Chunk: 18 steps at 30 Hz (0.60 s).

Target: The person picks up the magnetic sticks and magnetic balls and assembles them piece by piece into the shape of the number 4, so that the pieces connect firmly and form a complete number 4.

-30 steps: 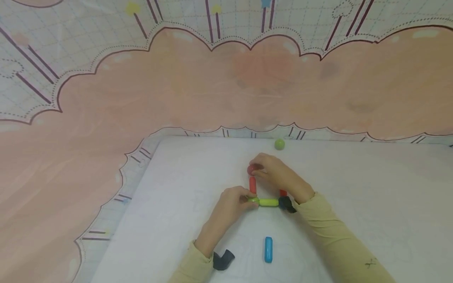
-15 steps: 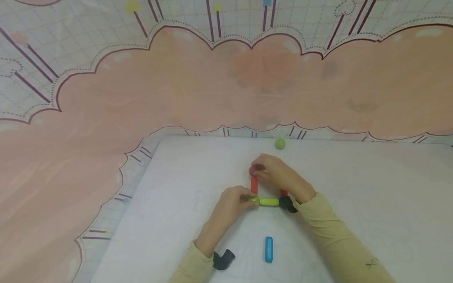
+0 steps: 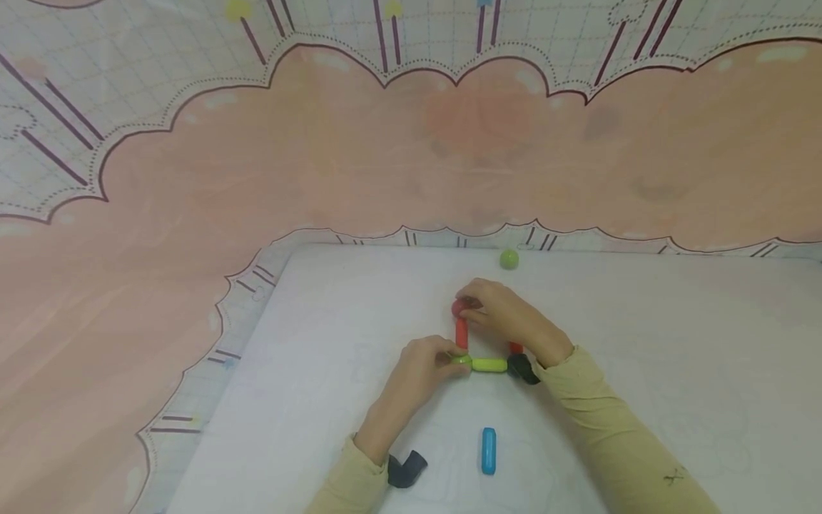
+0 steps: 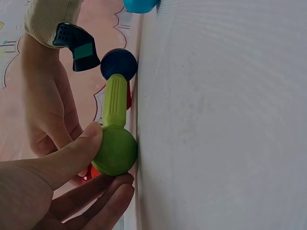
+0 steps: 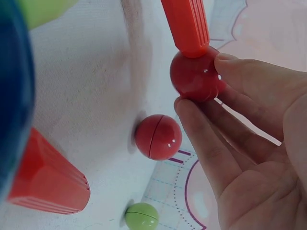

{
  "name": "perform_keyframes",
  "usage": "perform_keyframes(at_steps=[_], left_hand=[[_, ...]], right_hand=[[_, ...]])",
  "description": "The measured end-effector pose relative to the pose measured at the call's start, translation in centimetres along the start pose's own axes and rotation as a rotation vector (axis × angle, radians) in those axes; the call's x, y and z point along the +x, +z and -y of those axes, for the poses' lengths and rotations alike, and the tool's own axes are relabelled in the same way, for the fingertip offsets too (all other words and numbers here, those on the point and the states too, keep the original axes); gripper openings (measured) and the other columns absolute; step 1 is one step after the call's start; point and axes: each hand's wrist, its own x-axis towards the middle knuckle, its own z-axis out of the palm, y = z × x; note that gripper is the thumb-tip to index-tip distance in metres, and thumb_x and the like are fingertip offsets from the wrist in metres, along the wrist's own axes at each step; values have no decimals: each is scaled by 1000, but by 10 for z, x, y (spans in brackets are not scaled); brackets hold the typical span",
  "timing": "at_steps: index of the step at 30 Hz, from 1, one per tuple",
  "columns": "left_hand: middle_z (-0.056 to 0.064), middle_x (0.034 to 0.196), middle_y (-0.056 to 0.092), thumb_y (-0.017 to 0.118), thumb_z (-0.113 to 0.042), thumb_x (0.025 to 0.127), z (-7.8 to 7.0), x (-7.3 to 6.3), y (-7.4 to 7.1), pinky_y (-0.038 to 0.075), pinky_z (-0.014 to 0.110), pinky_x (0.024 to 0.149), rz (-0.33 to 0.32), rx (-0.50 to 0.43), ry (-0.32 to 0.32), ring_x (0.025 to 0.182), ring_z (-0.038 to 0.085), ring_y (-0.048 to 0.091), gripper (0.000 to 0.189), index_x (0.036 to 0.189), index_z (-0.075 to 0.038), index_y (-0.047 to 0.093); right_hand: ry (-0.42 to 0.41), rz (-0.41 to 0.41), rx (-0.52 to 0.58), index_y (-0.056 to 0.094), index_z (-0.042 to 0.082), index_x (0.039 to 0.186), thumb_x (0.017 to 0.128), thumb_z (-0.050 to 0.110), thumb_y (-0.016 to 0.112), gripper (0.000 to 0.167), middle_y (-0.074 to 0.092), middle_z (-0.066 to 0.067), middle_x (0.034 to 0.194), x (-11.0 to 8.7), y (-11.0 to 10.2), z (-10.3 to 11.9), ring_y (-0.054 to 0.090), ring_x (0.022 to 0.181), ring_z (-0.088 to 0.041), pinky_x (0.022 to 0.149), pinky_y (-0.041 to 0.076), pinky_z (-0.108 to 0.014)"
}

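Note:
My left hand (image 3: 420,364) pinches a green ball (image 4: 115,151) between thumb and fingers. A lime-green rod (image 3: 489,365) runs from that ball to a dark blue ball (image 4: 119,65). From the green ball a red rod (image 3: 462,334) leads away to a red ball (image 5: 195,74). My right hand (image 3: 507,314) holds this red ball by thumb and fingertips, and the rod's end meets it. A second red rod (image 5: 50,175) extends from the blue ball, largely hidden by my right wrist in the head view.
A loose red ball (image 5: 158,137) lies near my right hand, hidden in the head view. Farther back sits a loose green ball (image 3: 509,259). A blue rod (image 3: 489,451) lies nearer me on the white table (image 3: 308,314). A patterned cloth (image 3: 385,164) hangs behind.
A second ago a small gap showed between the red ball and the red rod; now they touch. My left hand keeps its hold on the green ball.

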Motion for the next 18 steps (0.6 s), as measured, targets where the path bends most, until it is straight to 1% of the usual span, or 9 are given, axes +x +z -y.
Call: perform_keyframes(at_steps=[6, 12, 14, 18], left_hand=[[-2, 103, 75, 81, -24, 81, 1, 1, 0, 54, 29, 83, 1, -13, 6, 86, 10, 63, 30, 109, -15, 77], [-1, 104, 75, 78, -28, 83, 3, 3, -1, 55, 31, 86, 3, -33, 40, 91, 12, 66, 31, 110, -14, 76], [0, 105, 75, 78, -28, 83, 3, 3, -1, 55, 32, 87, 6, -35, 39, 93, 13, 67, 31, 110, -13, 75], [0, 103, 74, 78, -27, 84, 2, 1, -2, 55, 32, 85, 10, -36, 28, 90, 13, 65, 31, 110, -13, 75]], right_hand=[[-20, 17, 5, 66, -4, 117, 92, 4, 68, 26, 69, -11, 107, 0, -1, -1, 67, 107, -27, 96, 54, -41], [-22, 29, -20, 64, -4, 119, 92, 4, 68, 28, 68, -12, 107, -1, -2, -4, 66, 107, -28, 96, 54, -41], [-24, 31, -36, 64, -4, 119, 91, 4, 69, 29, 68, -12, 107, -1, -1, -5, 66, 107, -29, 96, 54, -42], [-20, 34, -51, 64, -4, 120, 91, 4, 70, 31, 67, -13, 109, -1, 1, -6, 66, 108, -30, 96, 54, -42]])
